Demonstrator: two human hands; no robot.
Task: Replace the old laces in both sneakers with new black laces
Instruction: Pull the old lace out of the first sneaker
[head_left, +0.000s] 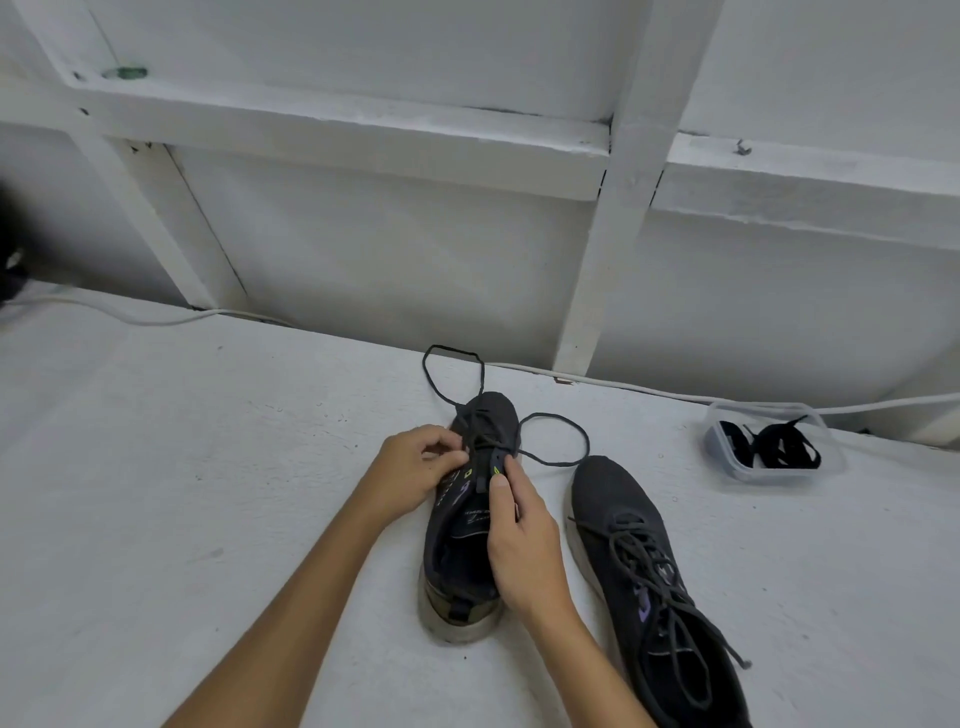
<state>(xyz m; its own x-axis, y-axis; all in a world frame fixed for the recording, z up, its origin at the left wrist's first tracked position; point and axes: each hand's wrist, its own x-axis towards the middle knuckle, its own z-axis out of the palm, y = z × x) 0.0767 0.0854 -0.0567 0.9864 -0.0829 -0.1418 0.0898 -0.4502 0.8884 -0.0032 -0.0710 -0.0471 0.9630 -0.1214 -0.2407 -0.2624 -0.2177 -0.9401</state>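
Two dark grey sneakers stand on a white surface, toes pointing away from me. The left sneaker (467, 551) has its old grey lace (558, 436) pulled loose from the upper eyelets, lying in two big loops past the toe. My left hand (415, 467) pinches the lace at the left eyelets. My right hand (519, 545) holds the sneaker's right side, thumb pressed near the tongue. The right sneaker (644, 571) is fully laced with its grey lace (654, 577). New black laces (779, 447) lie in a clear plastic container (727, 431) at the right.
A white wall with wooden framing (618, 218) rises just behind the surface. A white cable (649, 389) runs along its base. A dark object (10, 249) shows at the far left edge.
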